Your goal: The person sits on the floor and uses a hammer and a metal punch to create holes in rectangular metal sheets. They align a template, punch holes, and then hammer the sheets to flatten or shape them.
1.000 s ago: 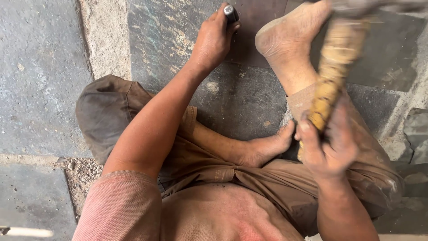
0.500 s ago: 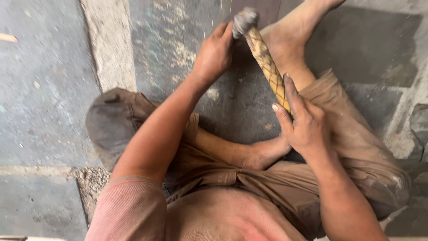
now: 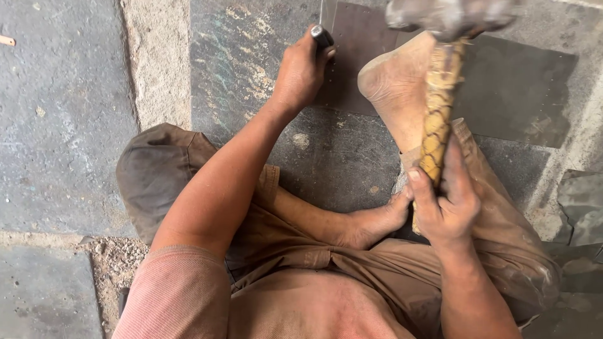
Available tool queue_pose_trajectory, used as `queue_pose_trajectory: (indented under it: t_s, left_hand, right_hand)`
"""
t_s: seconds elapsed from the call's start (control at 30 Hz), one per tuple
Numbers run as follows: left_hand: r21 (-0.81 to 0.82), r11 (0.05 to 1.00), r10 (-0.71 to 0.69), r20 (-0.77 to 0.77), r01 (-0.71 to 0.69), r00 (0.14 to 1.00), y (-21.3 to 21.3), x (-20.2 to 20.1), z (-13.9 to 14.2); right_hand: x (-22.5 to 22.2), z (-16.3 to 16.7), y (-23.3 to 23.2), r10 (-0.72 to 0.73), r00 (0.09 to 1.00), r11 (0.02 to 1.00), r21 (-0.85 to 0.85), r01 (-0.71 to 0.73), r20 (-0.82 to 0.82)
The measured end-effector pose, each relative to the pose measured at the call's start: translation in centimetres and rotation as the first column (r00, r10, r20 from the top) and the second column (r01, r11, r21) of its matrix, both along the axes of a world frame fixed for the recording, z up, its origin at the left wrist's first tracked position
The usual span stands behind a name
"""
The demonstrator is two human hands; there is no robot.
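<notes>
Hammer (image 3: 447,75) back up off the punch (image 3: 321,36), head blurred above the raised foot. Dark metal sheet (image 3: 515,88) flat on the stone floor, small dots showing, most bare. Left hand (image 3: 300,74) fisted round the punch; right hand (image 3: 443,207) tight on the wrapped handle.

R hand (image 3: 446,210) raised hammer (image 3: 440,94) back off chisel (image 3: 321,34).
</notes>
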State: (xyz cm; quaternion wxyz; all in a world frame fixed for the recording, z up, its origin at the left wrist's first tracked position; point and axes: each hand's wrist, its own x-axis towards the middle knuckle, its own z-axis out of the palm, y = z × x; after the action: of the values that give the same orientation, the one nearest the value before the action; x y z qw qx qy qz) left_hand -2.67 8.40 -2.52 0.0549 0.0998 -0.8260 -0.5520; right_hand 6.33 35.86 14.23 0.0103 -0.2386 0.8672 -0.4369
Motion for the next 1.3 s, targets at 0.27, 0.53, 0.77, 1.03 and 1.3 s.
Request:
queue_pose_trajectory:
  t_s: [0.27,0.53,0.77,1.03,1.3]
  left_hand:
    - [-0.062,0.998,-0.023,-0.027,0.021,0.999,0.0,0.0,-1.1]
    - [-0.150,0.989,-0.031,-0.085,0.018,0.996,0.6,-0.1,-1.6]
    - [-0.318,0.946,-0.143,-0.227,0.066,0.963,1.8,0.8,0.1]
    - [0.096,0.994,0.039,0.042,-0.043,0.998,0.1,-1.4,1.6]
    - [-0.121,0.993,-0.019,-0.084,0.009,0.996,0.1,-1.7,-0.5]
  right_hand:
    - [0.9,2.1,-0.1,-0.060,0.997,0.966,-0.250,0.071,0.052]
    - [1.6,2.3,0.3,-0.084,0.996,0.963,-0.260,0.072,-0.037]
    - [-1.4,-0.7,-1.1,0.079,0.995,0.951,0.306,-0.056,-0.063]
    - [-0.5,0.7,-0.7,-0.007,1.000,0.985,0.173,0.009,-0.010]
    - [-0.3,0.9,-0.7,0.032,0.998,0.993,0.114,-0.025,-0.062]
